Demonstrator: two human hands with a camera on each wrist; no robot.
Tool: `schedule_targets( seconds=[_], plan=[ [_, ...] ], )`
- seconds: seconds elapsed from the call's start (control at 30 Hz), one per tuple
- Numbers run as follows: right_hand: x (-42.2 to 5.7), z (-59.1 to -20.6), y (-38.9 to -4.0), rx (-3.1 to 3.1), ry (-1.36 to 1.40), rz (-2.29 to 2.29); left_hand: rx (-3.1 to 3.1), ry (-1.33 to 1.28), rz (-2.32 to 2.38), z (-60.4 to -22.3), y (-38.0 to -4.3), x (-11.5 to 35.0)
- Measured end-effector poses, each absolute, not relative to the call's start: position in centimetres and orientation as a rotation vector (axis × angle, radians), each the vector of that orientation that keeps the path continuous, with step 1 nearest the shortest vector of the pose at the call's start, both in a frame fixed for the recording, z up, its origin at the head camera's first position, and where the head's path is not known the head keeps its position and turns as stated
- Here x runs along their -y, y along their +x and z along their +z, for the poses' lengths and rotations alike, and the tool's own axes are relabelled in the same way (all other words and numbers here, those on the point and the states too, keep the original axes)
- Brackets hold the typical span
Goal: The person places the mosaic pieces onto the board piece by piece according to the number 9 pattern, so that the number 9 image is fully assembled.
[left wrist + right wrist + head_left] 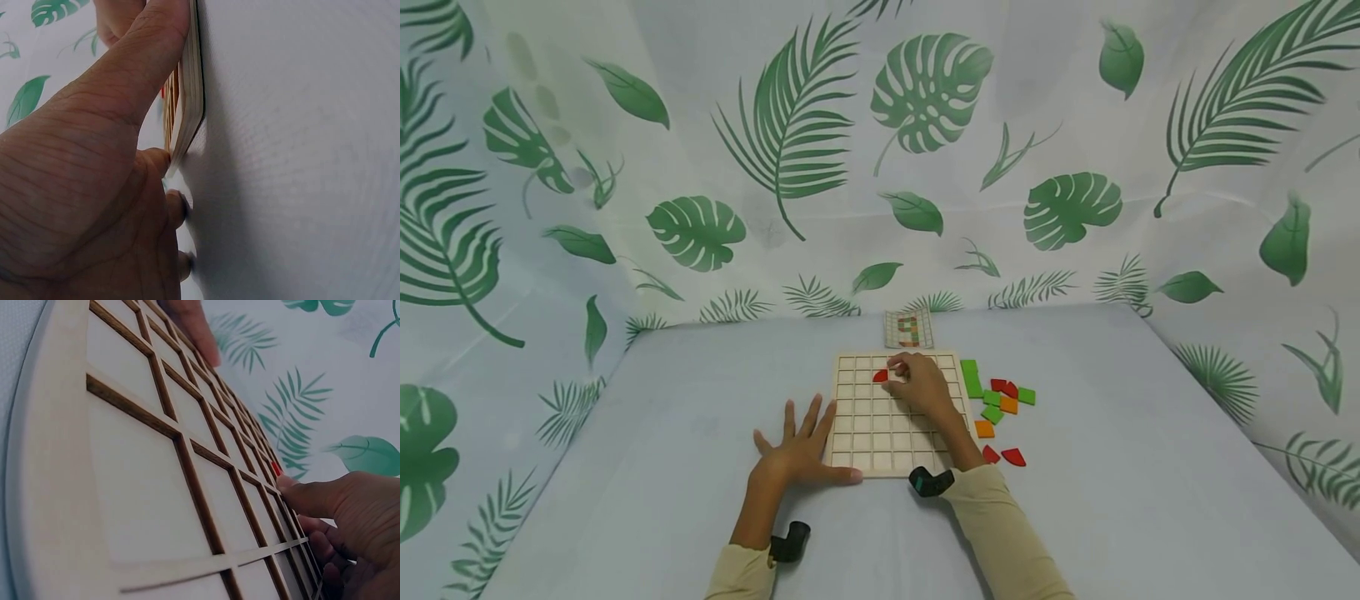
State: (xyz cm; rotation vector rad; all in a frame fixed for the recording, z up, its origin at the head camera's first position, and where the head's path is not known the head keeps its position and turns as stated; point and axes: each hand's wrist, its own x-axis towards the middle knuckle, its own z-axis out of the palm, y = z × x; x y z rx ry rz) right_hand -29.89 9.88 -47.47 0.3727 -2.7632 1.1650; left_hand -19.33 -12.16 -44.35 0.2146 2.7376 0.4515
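Observation:
A square wooden grid board point(872, 442) lies in front of me. My left hand point(797, 458) is spread flat at its near left corner, thumb along the front edge and a fingertip at the left side. In the left wrist view, the left thumb point(125, 75) lies against the board's edge point(192, 106). My right hand point(922, 387) reaches over the far rows and pinches a red quarter-circle piece point(881, 376) between thumb and forefinger. The right wrist view shows the right thumb point(312, 492) at the red piece point(276, 468), close over the grid point(144, 487).
Right of the board lie several loose pieces: green squares point(973, 383), orange squares point(1008, 405) and red quarter-circles point(1013, 457). Behind the board is a small pattern card point(891, 330). A leaf-printed cloth point(842, 242) hangs around the table.

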Motion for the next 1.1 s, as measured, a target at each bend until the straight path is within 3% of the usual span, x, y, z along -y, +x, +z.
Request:
schedule_targets(
  seconds=[0.67, 1.1],
  plan=[
    [-11.8, -47.5, -29.9, 2.607, 0.477, 1.396, -2.735, 0.226, 0.446, -44.7, -19.6, 12.3],
    [-15.3, -46.6, -30.0, 2.482, 0.38, 1.362, -2.732, 0.219, 0.461, -44.4, -19.3, 12.2]
  ],
)
